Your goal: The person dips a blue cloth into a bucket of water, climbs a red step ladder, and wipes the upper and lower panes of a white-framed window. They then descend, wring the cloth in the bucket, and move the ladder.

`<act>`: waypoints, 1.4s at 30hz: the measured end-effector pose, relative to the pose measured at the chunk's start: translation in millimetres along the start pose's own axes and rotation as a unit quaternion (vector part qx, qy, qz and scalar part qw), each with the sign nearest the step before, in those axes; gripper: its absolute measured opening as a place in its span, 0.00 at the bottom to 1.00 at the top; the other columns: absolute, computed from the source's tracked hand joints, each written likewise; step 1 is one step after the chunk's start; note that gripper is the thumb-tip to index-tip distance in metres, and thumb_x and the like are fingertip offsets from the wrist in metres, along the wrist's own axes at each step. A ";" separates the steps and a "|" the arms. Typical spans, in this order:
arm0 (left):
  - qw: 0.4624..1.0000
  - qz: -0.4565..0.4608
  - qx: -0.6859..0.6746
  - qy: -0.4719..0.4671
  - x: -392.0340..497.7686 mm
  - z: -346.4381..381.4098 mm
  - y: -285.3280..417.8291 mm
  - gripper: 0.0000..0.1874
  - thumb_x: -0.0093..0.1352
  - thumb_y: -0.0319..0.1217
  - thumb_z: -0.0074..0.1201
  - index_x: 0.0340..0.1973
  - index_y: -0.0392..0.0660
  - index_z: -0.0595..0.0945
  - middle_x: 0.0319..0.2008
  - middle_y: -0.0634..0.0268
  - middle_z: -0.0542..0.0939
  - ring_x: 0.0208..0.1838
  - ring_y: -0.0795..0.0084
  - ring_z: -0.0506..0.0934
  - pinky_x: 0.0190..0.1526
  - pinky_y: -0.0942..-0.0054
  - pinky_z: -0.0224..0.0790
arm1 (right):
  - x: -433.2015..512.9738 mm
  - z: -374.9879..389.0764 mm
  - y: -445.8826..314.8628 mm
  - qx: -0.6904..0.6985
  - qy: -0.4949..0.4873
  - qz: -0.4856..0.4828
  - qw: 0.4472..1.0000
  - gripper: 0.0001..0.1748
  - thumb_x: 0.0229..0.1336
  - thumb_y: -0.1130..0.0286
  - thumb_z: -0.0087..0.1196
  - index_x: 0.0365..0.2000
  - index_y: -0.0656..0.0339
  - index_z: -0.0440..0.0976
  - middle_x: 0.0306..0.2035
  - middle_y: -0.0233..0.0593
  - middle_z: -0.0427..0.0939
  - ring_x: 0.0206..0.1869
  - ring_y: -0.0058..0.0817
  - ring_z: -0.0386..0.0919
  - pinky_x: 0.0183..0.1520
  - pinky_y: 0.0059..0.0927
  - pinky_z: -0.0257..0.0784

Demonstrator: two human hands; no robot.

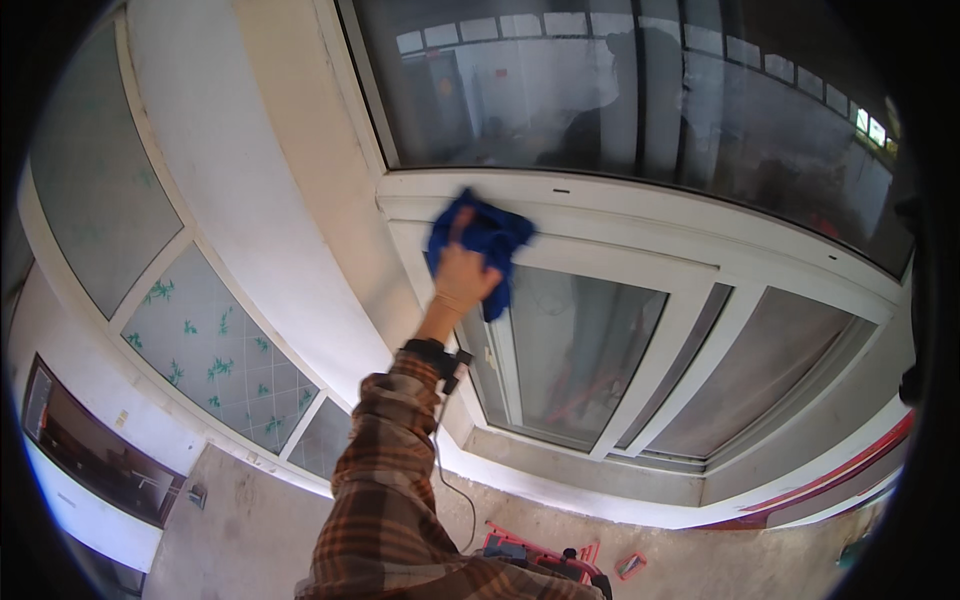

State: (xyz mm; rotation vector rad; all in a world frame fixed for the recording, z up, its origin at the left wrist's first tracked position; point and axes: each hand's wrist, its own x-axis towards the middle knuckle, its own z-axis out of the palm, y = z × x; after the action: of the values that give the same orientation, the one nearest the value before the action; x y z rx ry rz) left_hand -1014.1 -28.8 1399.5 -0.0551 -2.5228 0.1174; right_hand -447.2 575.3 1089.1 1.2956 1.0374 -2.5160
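My left hand presses a crumpled blue cloth against the left end of a white window frame's crossbar, fingers spread over the fabric. Hand and cloth are blurred. Above the bar is a large dark glass pane with reflections in it. Below it are sliding window panes in white frames; the cloth overlaps the upper left corner of this part. A black strap with a small device and a thin cable is around my left wrist, at the plaid sleeve. My right hand is out of view.
Below me stands a red metal stepladder on the concrete floor, with a small red basket-like item beside it. Leftward are a white-framed panel with green leaf-patterned glass and a dark-framed opening. A window sill juts out below the panes.
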 end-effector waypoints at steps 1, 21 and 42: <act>0.996 -0.027 0.084 0.011 -4.0 5.0 -27.6 0.23 0.58 0.40 0.55 0.40 0.33 0.78 0.50 0.32 0.69 0.40 0.39 0.73 0.52 0.45 0.61 | 2.7 -1.5 -1.5 -0.007 0.001 0.005 1.000 0.20 0.65 0.65 0.46 0.53 0.66 0.66 0.52 0.47 0.73 0.56 0.39 0.70 0.58 0.34 0.67; 0.907 -0.421 0.006 0.031 -208.6 337.3 9.8 0.34 0.64 0.35 0.51 0.63 0.34 0.58 0.63 0.44 0.59 0.63 0.43 0.59 0.64 0.52 0.52 | -25.4 45.5 -19.9 -0.107 0.049 0.063 0.991 0.17 0.65 0.67 0.46 0.52 0.62 0.69 0.47 0.43 0.76 0.47 0.35 0.76 0.48 0.28 0.74; 0.884 0.223 -0.205 0.355 32.1 17.5 274.0 0.12 0.60 0.37 0.56 0.33 0.42 0.77 0.63 0.43 0.64 0.54 0.43 0.71 0.47 0.52 0.63 | -2.6 -12.9 70.8 0.137 -0.001 -0.046 0.989 0.18 0.67 0.64 0.42 0.51 0.64 0.68 0.48 0.42 0.75 0.54 0.33 0.71 0.58 0.34 0.67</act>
State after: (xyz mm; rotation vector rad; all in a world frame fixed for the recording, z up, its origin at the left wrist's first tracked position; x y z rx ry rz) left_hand -1046.9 244.8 1377.1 -0.7183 -1.7172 -0.2231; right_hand -408.5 529.4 1049.3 1.3376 0.7873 -2.8087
